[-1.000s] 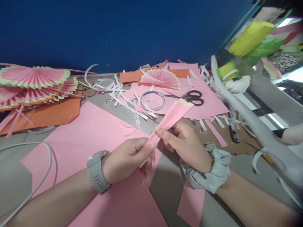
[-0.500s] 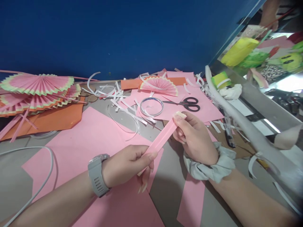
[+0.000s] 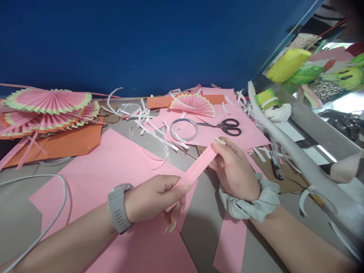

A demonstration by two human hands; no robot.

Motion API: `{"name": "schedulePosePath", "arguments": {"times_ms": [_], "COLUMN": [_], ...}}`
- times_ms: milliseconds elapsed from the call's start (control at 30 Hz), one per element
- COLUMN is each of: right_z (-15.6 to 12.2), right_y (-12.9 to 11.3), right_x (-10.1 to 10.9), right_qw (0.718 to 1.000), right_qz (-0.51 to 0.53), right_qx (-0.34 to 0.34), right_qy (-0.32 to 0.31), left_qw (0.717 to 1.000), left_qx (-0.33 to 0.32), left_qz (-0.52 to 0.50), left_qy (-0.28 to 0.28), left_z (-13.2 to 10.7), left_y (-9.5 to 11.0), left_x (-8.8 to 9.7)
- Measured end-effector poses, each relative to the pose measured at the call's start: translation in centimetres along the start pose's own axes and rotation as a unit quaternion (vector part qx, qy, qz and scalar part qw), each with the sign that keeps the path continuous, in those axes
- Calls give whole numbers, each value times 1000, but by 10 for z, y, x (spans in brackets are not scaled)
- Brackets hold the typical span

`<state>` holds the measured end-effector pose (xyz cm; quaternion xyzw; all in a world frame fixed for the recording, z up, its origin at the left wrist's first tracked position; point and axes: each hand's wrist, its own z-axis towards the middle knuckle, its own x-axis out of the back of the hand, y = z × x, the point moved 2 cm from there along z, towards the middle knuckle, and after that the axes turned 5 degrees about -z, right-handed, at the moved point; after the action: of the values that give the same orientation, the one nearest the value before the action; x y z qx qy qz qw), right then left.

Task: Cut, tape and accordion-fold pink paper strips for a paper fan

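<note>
A narrow folded strip of pink paper (image 3: pixel 199 163) slants between my two hands above the table. My left hand (image 3: pixel 160 197) pinches its lower end between thumb and fingers. At the upper end, my right hand (image 3: pixel 231 167) is closed on the strip, thumb on top near a pale tip. Below my left hand lies a large pink paper sheet (image 3: pixel 108 170). A pink paper strip (image 3: pixel 231 242) rests on the table under my right wrist. Just beyond my hands are a roll of tape (image 3: pixel 183 129) and black-handled scissors (image 3: pixel 231 127) on more pink paper.
Pleated pink paper fans (image 3: pixel 51 101) are stacked on orange paper (image 3: pixel 76 142) at the left. White paper scraps (image 3: pixel 142 117) lie along the blue wall (image 3: pixel 142 41). A cable (image 3: pixel 64 193) loops at lower left, and a cutter knife (image 3: pixel 275 167) lies at the right.
Both hands keep hold of the folded strip. My right hand has shifted very slightly down, and the strip's broad face shows a little more. The view has moved slightly.
</note>
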<state>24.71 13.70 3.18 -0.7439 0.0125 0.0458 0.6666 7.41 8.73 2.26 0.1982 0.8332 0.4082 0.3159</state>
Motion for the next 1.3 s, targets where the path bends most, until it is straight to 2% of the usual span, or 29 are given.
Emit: {"name": "schedulePosePath", "arguments": {"times_ms": [267, 500, 600, 800, 1000, 1133, 1300], "right_z": [0, -2, -2, 1, 5, 4, 3], "right_y": [2, 0, -1, 2, 2, 0, -2], "right_x": [-1, 0, 0, -1, 1, 2, 5], "right_qw": [1000, 995, 996, 999, 994, 994, 995], "right_qz": [5, -77, -60, 40, 93, 95, 89], "right_qx": [3, 53, 60, -1, -51, -48, -39], "right_qy": [6, 26, 24, 0, -27, -27, 12], "left_qw": [1000, 1000, 1000, 1000, 1000, 1000, 1000], "left_qx": [2, 1, -1, -9, 1, 1, -21], "left_qz": [4, 16, 13, 0, 5, -1, 1], "left_qy": [0, -3, 2, 0, -3, -8, -19], "left_z": [-1, 0, 0, 0, 0, 0, -1], "left_y": [2, 1, 1, 1, 2, 2, 1], "left_x": [0, 1, 0, 1, 1, 1, 2]}}
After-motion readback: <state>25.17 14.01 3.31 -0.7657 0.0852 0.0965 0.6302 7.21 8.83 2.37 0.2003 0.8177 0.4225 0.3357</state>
